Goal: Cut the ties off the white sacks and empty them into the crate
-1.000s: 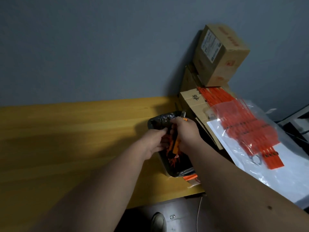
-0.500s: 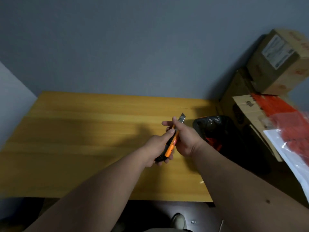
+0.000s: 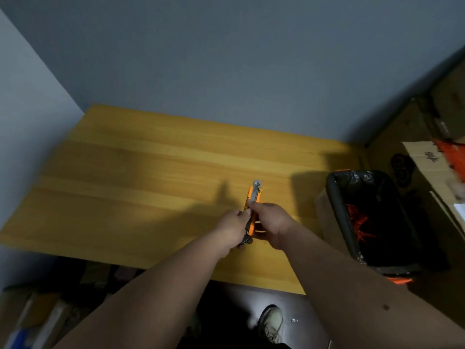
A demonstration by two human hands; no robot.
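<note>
An orange and black utility knife [image 3: 253, 197] is held over the right part of the wooden table [image 3: 141, 192], its metal blade tip pointing away from me. My left hand [image 3: 232, 226] grips the lower end of its handle. My right hand [image 3: 270, 224] pinches the knife body with thumb and fingers just below the blade. No white sack shows in this view. To the right of the table stands a bin lined with a black bag [image 3: 334, 195], with orange ties [image 3: 358, 224] lying inside it.
Cardboard boxes [image 3: 425, 159] are stacked at the right edge, with orange strips [image 3: 453, 153] on one. A grey wall runs behind the table. Below the table's front edge I see the floor and a shoe [image 3: 271, 322]. Blurred boxes sit at the lower left.
My view has swung left, so the bin and boxes slid to the right edge. Both hands came away from the bin with the knife and now hold it over the table.
</note>
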